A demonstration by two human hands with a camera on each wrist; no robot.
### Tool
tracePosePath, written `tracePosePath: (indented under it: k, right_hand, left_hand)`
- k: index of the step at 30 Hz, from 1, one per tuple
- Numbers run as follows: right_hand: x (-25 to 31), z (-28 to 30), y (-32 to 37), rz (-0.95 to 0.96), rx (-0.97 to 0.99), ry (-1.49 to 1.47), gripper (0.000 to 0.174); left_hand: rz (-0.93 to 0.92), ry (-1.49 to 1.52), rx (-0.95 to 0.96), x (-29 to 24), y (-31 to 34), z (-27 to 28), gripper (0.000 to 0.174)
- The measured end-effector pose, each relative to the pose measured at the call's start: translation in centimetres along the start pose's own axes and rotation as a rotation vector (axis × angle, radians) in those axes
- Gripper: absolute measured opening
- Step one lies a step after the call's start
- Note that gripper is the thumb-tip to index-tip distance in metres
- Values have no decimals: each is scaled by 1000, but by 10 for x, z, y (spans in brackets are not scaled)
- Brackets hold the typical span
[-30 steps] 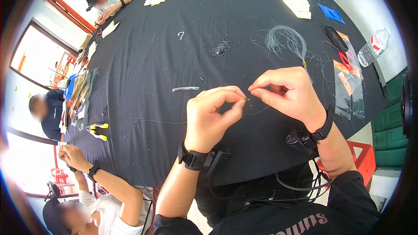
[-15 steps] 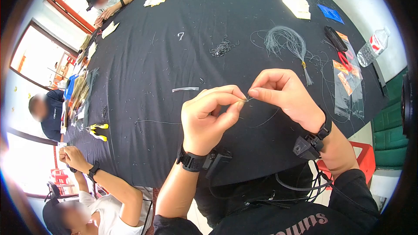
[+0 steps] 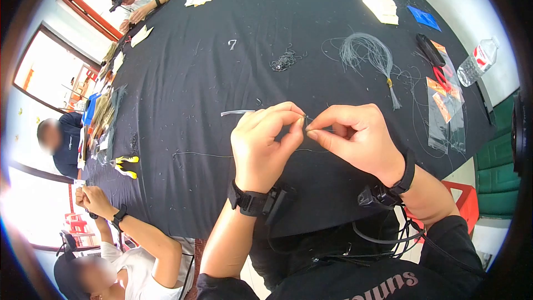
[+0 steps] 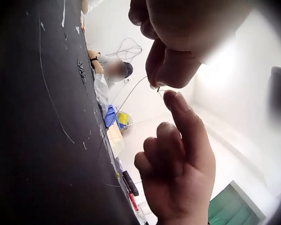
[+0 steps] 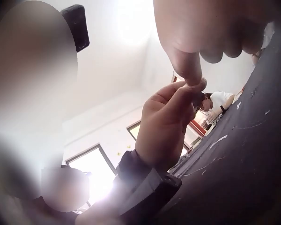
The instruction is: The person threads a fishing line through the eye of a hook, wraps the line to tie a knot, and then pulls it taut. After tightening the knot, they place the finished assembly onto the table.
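Note:
Thumb and index finger of my left hand [image 3: 265,143] pinch a tiny dark hook-like piece, seen between the fingertips in the left wrist view [image 4: 158,89]. My right hand [image 3: 361,136] is close against it, its thumb and index finger pinching a thin line [image 4: 131,93]. The fingertips of both hands nearly meet above the black table. In the right wrist view the left hand [image 5: 164,122] touches or almost touches the right hand [image 5: 210,28], which hides the small piece. Another strand [image 3: 202,154] lies on the cloth left of my left hand.
On the black tablecloth [image 3: 183,89] lie a pile of dark hooks [image 3: 286,60], a bundle of clear line [image 3: 366,55], a short clear tube [image 3: 237,112], yellow pliers [image 3: 126,166] and red scissors [image 3: 441,78]. A bottle [image 3: 478,62] stands at the right edge. Other people sit left.
My right hand has moved down and to the left, its fingertips now just below the left hand's. The left hand has shifted slightly up, partly covering the clear tube.

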State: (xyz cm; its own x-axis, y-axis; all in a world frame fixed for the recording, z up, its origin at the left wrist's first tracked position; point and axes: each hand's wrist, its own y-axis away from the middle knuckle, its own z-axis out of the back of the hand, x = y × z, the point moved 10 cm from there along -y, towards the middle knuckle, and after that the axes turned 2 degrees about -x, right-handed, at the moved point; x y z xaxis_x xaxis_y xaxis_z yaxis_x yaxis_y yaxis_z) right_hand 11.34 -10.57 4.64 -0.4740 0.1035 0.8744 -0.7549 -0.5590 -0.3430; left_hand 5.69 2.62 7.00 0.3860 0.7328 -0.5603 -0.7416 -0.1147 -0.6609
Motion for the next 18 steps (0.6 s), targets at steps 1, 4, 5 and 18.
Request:
tracePosePath:
  k: [1, 4, 5, 18]
  right_hand:
    - [1, 1, -1, 11, 4, 10, 6]
    - [4, 6, -4, 45, 10, 28, 7]
    - [3, 8, -5, 58, 7, 27, 7]
    - [1, 20, -9, 54, -58, 21, 5]
  left_hand:
    - [-43, -28, 15, -3, 0, -2, 8]
    - [15, -26, 121, -3, 0, -9, 10]
    - [8, -15, 126, -4, 1, -10, 10]
    - [-3, 151, 182, -8, 4, -16, 10]
